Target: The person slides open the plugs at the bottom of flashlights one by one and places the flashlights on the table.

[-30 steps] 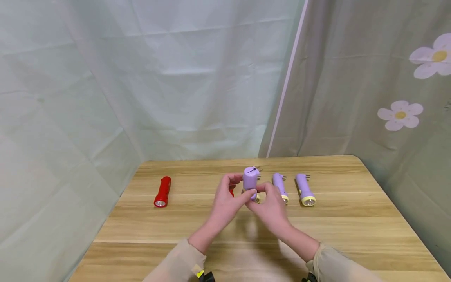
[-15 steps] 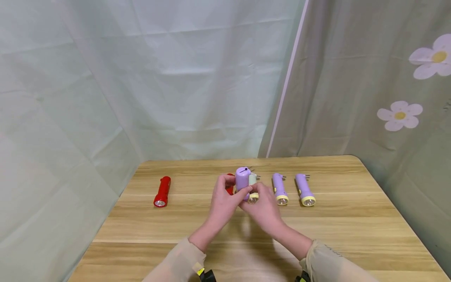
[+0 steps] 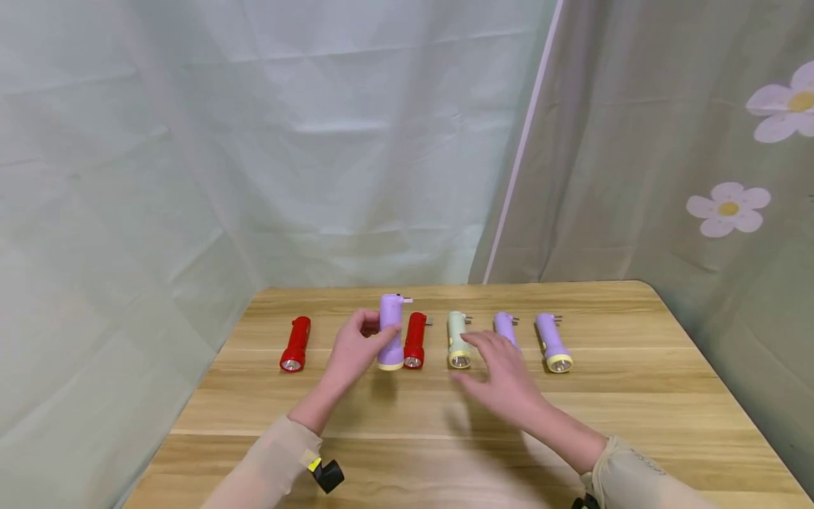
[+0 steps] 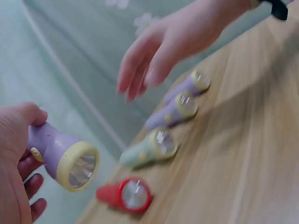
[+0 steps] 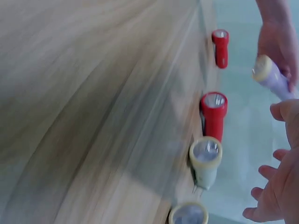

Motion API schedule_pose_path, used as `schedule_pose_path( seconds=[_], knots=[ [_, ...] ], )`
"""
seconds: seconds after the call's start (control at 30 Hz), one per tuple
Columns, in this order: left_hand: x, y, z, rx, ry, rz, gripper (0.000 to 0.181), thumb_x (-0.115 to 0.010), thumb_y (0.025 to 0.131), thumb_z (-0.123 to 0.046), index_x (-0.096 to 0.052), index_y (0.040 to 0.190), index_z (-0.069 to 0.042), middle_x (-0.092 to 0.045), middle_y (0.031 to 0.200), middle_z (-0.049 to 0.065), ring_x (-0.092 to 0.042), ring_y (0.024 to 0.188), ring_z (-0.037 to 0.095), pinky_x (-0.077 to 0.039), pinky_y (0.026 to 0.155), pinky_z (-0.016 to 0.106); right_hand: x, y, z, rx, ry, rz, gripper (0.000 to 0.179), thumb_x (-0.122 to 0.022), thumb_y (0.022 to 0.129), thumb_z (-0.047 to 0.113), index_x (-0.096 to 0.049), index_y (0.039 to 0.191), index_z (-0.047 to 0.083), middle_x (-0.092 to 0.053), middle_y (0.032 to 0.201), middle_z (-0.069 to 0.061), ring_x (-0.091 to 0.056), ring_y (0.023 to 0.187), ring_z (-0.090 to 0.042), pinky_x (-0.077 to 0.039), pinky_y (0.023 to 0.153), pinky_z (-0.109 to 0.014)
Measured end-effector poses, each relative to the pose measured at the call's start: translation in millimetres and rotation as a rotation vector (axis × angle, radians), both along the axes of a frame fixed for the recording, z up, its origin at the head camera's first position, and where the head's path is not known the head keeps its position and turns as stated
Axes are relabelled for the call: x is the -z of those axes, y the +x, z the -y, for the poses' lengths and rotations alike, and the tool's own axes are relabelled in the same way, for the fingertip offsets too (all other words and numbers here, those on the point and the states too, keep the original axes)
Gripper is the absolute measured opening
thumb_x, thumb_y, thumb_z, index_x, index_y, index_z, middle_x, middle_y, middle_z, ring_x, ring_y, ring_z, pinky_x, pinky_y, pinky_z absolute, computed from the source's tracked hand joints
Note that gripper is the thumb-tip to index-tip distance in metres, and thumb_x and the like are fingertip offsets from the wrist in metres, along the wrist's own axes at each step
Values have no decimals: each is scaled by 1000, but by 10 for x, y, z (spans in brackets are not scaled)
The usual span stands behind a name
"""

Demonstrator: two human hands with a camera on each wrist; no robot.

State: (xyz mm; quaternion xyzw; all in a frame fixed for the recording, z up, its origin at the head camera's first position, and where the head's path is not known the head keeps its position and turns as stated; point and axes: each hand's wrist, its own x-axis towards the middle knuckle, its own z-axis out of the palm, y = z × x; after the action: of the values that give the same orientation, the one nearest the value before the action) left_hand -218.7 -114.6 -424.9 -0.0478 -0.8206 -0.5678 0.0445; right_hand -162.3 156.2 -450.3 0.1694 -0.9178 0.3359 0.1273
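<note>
My left hand (image 3: pixel 352 351) grips a purple flashlight (image 3: pixel 391 322) above the table, its yellow-rimmed lens end down and metal prongs sticking out near the top. The lens faces the camera in the left wrist view, where thumb and fingers wrap the purple body (image 4: pixel 63 147). Empty, with fingers spread, my right hand (image 3: pixel 505 378) hovers over the table. Its fingertips overlap a pale green flashlight (image 3: pixel 456 332) and partly hide a purple flashlight (image 3: pixel 505 325) in the head view. A red flashlight (image 3: pixel 415 338) lies just right of the held one.
Another red flashlight (image 3: pixel 296 343) lies at the left of the wooden table (image 3: pixel 407 459). Farthest right in the row is a purple flashlight (image 3: pixel 552 341) with a yellow rim. A pale curtain (image 3: pixel 381 141) hangs behind the table's back edge.
Both hands held the purple flashlight near the middle. My right hand has let go and moved right, fingers spreading. My left hand has carried the flashlight left, uncovering the red and pale green ones.
</note>
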Motion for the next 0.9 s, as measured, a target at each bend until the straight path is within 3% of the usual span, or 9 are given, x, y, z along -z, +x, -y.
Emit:
schedule_pose_path(
  seconds=[0.2,0.47,0.67,0.9],
  knots=[
    [118,-261,224,-1,-106,101,42,-75,92,-33,-63,118,0,-68,112,15,-66,97,28,-56,82,39,14,-7,-241,-14,103,-54,68,-78,90,43,-56,144,9,-53,148,-12,-40,142,-38,-27,115,-60],
    [297,-601,319,-37,-272,213,51,-68,94,-41,-64,123,1,-68,109,16,-66,91,26,-54,80,38,-19,-22,-412,-64,355,-143,74,-69,92,58,-52,149,14,-49,153,-10,-31,148,-36,-14,121,-59],
    [405,-745,313,-33,-439,246,52,-65,94,-44,-68,120,1,-71,100,11,-65,87,24,-52,78,39,14,10,-441,-75,411,-141,72,-70,92,54,-52,150,15,-47,155,-9,-30,148,-38,-12,121,-59],
    [468,-797,297,-37,-500,271,48,-65,93,-46,-72,111,-2,-70,90,7,-63,82,23,-49,71,35,69,22,-456,-86,412,-167,70,-73,91,50,-55,148,15,-50,153,-11,-34,146,-41,-15,120,-60]
  ],
)
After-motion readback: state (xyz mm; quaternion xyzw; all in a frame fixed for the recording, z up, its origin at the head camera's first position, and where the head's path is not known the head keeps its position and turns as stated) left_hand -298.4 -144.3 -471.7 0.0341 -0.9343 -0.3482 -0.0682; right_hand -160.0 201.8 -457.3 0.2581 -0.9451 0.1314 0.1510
